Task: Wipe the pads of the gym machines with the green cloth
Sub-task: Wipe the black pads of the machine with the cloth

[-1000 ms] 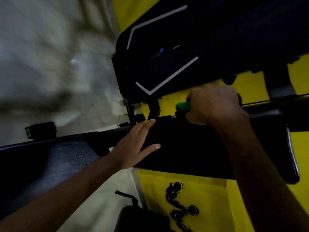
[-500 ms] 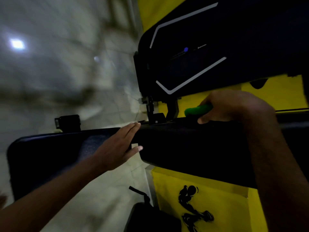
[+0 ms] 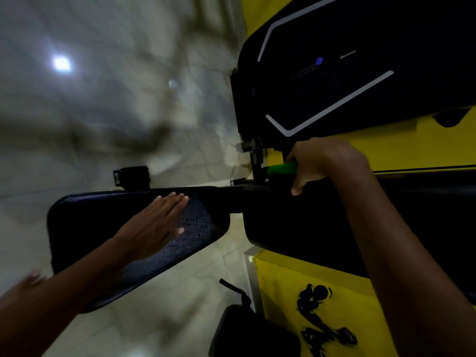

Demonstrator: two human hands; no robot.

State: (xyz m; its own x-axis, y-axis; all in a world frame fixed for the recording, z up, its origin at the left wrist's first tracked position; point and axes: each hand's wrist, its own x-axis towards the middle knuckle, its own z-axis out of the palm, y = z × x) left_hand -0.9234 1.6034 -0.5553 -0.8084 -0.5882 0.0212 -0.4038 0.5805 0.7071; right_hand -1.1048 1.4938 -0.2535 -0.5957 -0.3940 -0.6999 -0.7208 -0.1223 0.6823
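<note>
Two black pads lie end to end in the head view. My left hand rests flat, fingers straight, on the left pad, whose surface is speckled near my fingertips. My right hand grips the green cloth at the far edge of the right pad. Only a short bright green end shows beyond my fingers, next to a black metal bracket.
A large black machine panel with white stripes hangs above the pads, against a yellow wall. A small black box sits on the pale tiled floor behind the left pad. A dark bag lies below by a yellow panel.
My left hand has slid left, off the right pad and onto the left pad. My right hand stays at the right pad's far edge with the green cloth.
</note>
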